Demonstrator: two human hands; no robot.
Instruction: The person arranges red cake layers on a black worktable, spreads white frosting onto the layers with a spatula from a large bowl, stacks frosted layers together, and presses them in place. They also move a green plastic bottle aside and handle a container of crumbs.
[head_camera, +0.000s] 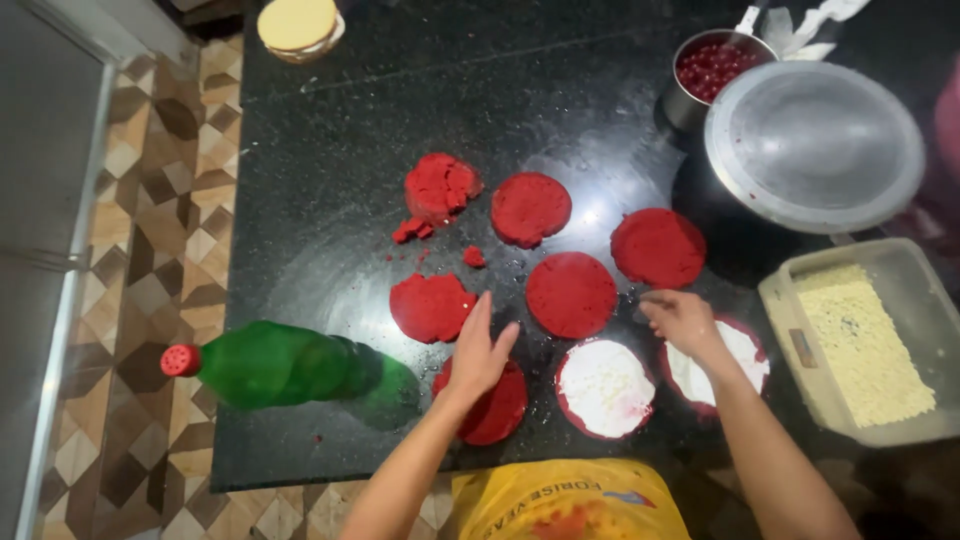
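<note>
On black granite counter (330, 150): left hand (480, 350) flat, fingers together, pressing plain red cake disc (495, 405). Right hand (685, 320) palm-down, fingers loosely together, resting on cream-topped red disc (735, 365) at its upper left edge. Second cream-topped disc (604, 388) between. Green bottle (290, 365) just left.

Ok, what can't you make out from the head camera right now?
- Red cake disc under the left hand: the hand covers most of its top.
- White-topped disc under the right hand: hand and forearm hide its middle.
- Pot beneath the metal lid: contents hidden by the lid.
- Tan lid: cut off by the top edge.
- Green bottle: blurred, contents unclear.
</note>
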